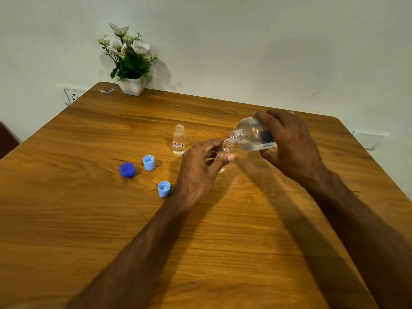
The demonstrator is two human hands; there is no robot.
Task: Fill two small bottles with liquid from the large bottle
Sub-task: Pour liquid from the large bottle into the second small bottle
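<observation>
Two small bottles are uncapped on the table. Bottle 1 stands upright on its own, apart from both hands, with clear liquid showing inside; it looks filled. Bottle 2 is gripped by the left hand, thumb and fingers closed around its body, neck tilted toward the right.

Right hand is wrapped around the large bottle, tipped nearly horizontal, its open mouth just above and touching or almost touching bottle 2's mouth. Cannot tell whether liquid is flowing, or the level in bottle 2; the hand hides it.

Step in hand: filling bottle 2. Next move likely calls for a slow, small increase in tilt with the mouths kept aligned, then righting the large bottle once full.

Three caps lie left of the hands: dark blue cap, pale caps and.
</observation>
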